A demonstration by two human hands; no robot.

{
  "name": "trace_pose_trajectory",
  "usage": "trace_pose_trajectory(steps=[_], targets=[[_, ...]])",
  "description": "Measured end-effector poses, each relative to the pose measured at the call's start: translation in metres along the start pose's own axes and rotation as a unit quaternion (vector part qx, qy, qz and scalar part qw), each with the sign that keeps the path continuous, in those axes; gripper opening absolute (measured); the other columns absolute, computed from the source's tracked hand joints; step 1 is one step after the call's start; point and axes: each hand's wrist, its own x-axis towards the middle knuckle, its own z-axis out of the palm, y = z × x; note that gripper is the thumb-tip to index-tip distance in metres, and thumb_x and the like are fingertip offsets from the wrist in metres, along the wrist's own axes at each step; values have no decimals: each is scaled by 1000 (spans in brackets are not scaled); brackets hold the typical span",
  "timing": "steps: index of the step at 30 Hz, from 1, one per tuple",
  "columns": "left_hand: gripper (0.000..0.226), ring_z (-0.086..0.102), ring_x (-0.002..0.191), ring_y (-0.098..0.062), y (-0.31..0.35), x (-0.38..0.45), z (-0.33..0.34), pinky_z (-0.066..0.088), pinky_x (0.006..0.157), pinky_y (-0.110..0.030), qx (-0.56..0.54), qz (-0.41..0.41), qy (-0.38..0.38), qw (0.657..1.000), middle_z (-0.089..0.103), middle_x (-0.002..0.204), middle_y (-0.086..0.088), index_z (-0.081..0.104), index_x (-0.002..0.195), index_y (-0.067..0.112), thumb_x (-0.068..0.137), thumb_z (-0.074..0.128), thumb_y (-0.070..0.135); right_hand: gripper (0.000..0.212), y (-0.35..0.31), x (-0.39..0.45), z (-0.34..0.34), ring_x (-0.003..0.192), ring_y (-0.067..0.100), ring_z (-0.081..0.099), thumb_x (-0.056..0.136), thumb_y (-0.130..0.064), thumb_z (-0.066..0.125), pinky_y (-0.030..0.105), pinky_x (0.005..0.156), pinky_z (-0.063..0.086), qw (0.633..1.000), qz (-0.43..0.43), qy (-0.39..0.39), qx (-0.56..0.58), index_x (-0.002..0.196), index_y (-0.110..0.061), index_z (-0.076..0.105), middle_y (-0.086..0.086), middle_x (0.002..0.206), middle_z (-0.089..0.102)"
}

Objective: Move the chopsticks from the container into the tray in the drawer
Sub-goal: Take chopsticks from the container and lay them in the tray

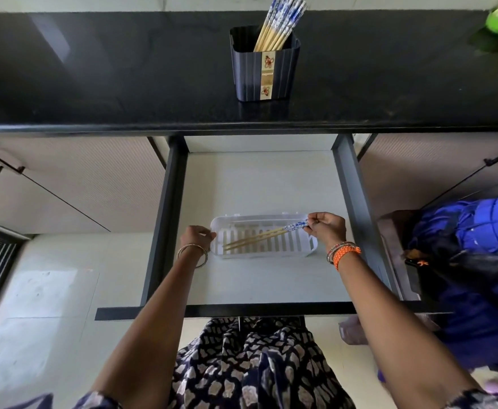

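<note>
The black desk (94, 84) ran across the top of the view, and below its edge a drawer (259, 187) stood pulled out toward the person. On the desk stood a dark container (264, 69), upright, with a bundle of chopsticks (280, 22) in it; their plain wooden ends were down inside and their blue patterned ends pointed up and a little to the right.

On the pale floor of the drawer lay a white slotted tray (259, 240), its long side running left to right. The left hand (197, 236) gripped the left end of the tray with curled fingers. The right hand (327, 228) was at the right end of the tray and pinched the blue patterned ends of a pair (259, 236) of chopsticks. This pair lay along the tray, slightly slanted: the wooden tips pointed left and toward the person and were low on the slats, while the held ends were higher, at the right rim.
</note>
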Motion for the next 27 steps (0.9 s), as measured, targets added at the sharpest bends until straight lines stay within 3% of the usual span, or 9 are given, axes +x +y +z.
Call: trace_pose_trajectory(steps=[3,7,11,13,15,19,21,24,27], targets=[[16,65,72,-29,-3,2,1,57,83,-45,-12,-11,-1,1000,71,90,-26,72,86,5,76,73,17,17,3,-1,-1,66,18,62,85,13,58,13,52,57,1000,5,-2,2,101,15,63,13,78,63],[15,68,89,-37,-4,2,2,56,85,-45,-35,-29,-2,999,71,94,-24,73,85,5,77,73,18,15,9,0,8,75,24,62,84,13,59,13,53,57,1000,-2,9,-27,98,13,65,18,90,63],[17,66,96,-37,-7,2,3,55,88,-47,-68,-39,-6,997,69,100,-26,72,88,2,78,72,16,13,11,-1,16,87,30,66,81,12,61,35,82,59,989,-25,-4,-147,89,11,70,21,90,68],[18,66,98,-38,-6,2,4,54,89,-46,-75,-38,-3,996,69,102,-26,71,89,1,78,72,15,15,10,-3,18,96,31,68,80,8,62,33,90,54,958,-68,-14,-277,91,9,73,23,96,72],[18,65,98,-38,-6,1,4,54,90,-46,-82,-38,-1,996,68,101,-26,71,90,1,78,71,14,17,5,-5,19,99,32,67,82,3,61,28,88,53,921,-82,-41,-378,93,5,74,23,102,72],[16,65,82,-29,-6,1,4,55,88,-44,-79,-42,-4,996,63,79,-19,71,88,2,79,71,16,26,-6,-6,19,108,37,62,87,-4,52,40,94,52,807,-96,-111,-572,107,-4,68,19,118,64],[9,61,71,-25,-5,-1,3,58,81,-39,-80,-48,-5,996,62,67,-13,71,79,7,80,70,16,26,-7,-8,24,114,36,59,88,-3,53,39,94,50,755,-140,-119,-629,109,-7,68,16,120,63],[19,54,51,-17,-6,-2,2,56,60,-26,-88,-58,-7,994,56,34,7,63,62,15,81,69,14,29,1,-14,39,116,32,59,87,-1,51,38,99,43,701,-213,-132,-668,108,-10,68,13,118,65],[7,53,48,-12,-6,-3,2,52,47,-18,-103,-55,-10,993,57,42,2,66,75,11,81,68,12,33,11,-16,63,114,33,61,87,0,51,36,92,48,696,-246,-212,-640,112,-13,68,14,121,65]])
